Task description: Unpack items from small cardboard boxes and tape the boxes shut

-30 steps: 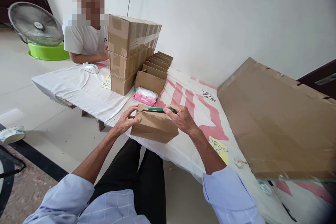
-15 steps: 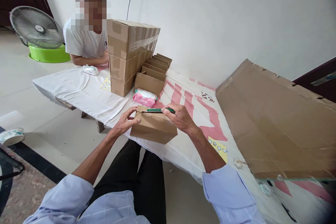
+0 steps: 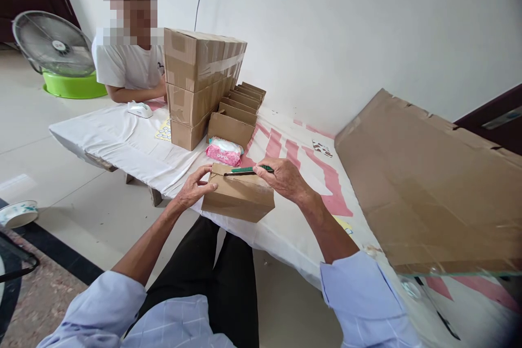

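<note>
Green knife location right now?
Near the head view's centre, the green knife is in the right hand, at the top of the box the left hand holds.

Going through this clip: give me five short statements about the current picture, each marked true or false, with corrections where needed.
1. The right hand holds a green tool. True.
2. A pink pack lies on the table beyond the near box. True.
3. The left hand is on the pink pack. False: it is at the left end of the near box.
4. The front of the tall stack is two boxes high. False: it is three high.
5. The basin by the fan is red. False: it is bright green.
</note>
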{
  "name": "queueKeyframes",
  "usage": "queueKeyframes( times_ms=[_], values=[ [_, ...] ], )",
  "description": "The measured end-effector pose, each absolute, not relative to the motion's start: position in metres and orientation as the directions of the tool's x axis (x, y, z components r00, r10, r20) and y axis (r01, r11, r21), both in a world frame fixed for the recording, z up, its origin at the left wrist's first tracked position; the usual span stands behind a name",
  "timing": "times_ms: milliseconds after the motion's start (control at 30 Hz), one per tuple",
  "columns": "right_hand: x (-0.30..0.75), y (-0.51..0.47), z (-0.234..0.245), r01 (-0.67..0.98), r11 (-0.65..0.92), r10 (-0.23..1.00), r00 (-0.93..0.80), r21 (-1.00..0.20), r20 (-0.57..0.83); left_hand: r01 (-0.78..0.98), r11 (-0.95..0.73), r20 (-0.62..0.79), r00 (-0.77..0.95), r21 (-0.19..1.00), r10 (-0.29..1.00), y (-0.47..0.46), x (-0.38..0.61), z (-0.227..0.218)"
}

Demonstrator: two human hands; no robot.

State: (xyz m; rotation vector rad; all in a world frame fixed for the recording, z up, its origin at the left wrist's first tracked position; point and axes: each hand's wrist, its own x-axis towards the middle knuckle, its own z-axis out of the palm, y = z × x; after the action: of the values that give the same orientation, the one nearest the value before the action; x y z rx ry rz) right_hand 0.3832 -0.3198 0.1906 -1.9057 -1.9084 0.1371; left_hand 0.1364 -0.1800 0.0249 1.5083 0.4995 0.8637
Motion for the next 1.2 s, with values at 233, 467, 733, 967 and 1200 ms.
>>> queueKeyframes(
  times_ms=[233, 467, 733, 967, 1200],
  values=[
    [0.383, -0.318, 0.193, 0.917, 0.089, 0.961, 0.024, -0.390, 0.275, -0.212, -0.103, 0.217, 0.639, 0.972, 0.738, -0.182, 0.137, 0.028],
    [0.382, -0.315, 0.191, 0.875, 0.164, 0.934, 0.011, -0.456, 0.357, -0.232, -0.096, 0.225, 0.630, 0.968, 0.743, -0.182, 0.140, 0.026],
    [0.378, -0.305, 0.179, 0.882, 0.171, 0.938, -0.010, -0.438, 0.347, -0.260, -0.090, 0.244, 0.654, 0.961, 0.716, -0.181, 0.139, 0.025],
    [0.370, -0.302, 0.189, 0.925, 0.084, 0.964, 0.019, -0.370, 0.265, -0.271, -0.032, 0.210, 0.660, 0.962, 0.722, -0.180, 0.141, 0.022],
    [0.380, -0.291, 0.201, 0.960, 0.077, 0.983, -0.028, -0.268, 0.181, -0.188, -0.191, 0.266, 0.595, 0.963, 0.759, -0.177, 0.148, 0.033]
  ],
)
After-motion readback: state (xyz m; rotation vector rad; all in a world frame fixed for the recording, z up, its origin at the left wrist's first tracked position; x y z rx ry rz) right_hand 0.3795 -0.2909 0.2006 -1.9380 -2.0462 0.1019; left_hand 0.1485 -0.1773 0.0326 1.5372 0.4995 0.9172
